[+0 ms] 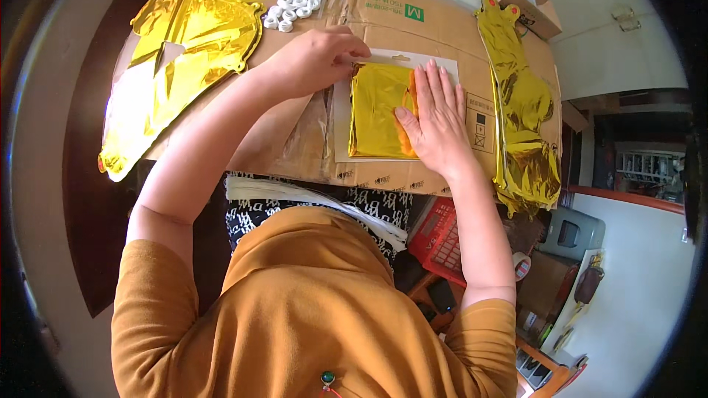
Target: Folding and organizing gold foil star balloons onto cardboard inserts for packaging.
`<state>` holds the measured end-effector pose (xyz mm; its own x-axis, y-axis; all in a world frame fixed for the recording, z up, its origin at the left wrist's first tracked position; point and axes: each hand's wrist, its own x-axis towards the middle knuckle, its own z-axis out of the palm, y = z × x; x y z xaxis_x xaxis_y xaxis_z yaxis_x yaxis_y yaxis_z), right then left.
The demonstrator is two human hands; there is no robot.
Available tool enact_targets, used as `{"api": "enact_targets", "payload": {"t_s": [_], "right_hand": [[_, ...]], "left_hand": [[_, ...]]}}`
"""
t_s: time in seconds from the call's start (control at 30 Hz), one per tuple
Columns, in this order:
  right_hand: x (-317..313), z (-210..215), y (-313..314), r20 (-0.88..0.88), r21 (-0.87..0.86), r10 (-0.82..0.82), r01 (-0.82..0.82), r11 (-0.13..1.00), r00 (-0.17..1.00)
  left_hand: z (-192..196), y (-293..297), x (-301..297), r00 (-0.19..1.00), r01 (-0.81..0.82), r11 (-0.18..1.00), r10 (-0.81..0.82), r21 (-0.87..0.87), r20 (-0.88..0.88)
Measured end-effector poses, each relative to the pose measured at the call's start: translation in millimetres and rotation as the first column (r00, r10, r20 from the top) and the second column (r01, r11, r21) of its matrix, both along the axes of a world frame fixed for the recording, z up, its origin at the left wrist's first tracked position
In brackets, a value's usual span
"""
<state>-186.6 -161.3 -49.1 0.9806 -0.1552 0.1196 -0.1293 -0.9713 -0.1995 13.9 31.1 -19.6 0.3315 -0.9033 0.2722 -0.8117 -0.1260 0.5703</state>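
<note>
Left grip: our left hand (317, 63) has its fingers curled in and narrow at the upper left corner of the white card; whether they pinch anything we cannot tell.
Right grip: our right hand (440, 133) is spread flat, palm down, fingers stretched out and thumb held apart, pressing and not clasping.
Folded gold foil: we see the folded gold foil (377, 114) directly left of the right grip, which lies over its right side, and just below and to the right of the left grip's fingertips.
Orange edge: beside the right thumb we see an orange edge (405, 142); what it belongs to we cannot tell.
White card: the white card (341, 129) lies under the foil, between our two grips, its hanging slot just right of the left fingertips.
Tabletop: beneath both grips we have a cardboard-covered tabletop (446, 33).
White rings: beyond the left grip sits a cluster of white rings (299, 4).
Gold shapes: left of the left grip lies a flat gold foil shape (206, 26); right of the right grip, a long crumpled gold foil piece (525, 103).
Small box: beyond the right grip, to its right, we see a small cardboard box (542, 21).
</note>
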Motion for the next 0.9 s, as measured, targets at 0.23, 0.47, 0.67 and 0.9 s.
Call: {"api": "enact_targets", "payload": {"t_s": [0.23,0.47,0.67,0.9], "right_hand": [[0,-1,-1,-0.002,-0.011,0.000,0.000,1.000,1.000],[0,-1,0,-0.018,-0.034,-0.007,0.006,0.999,1.000],[0,-1,0,-0.021,-0.033,-0.005,0.005,0.999,1.000],[1,0,0,-0.025,-0.033,-0.005,0.004,0.999,1.000]], "left_hand": [[-13,10,7,0.886,0.243,0.955,-0.149,-0.167,0.439],[-14,3,15,0.711,0.377,0.916,-0.190,-0.139,0.677],[-17,5,17,0.680,0.373,0.923,-0.208,-0.089,0.703],[-15,1,17,0.827,0.283,0.953,-0.184,-0.110,0.531]]}}
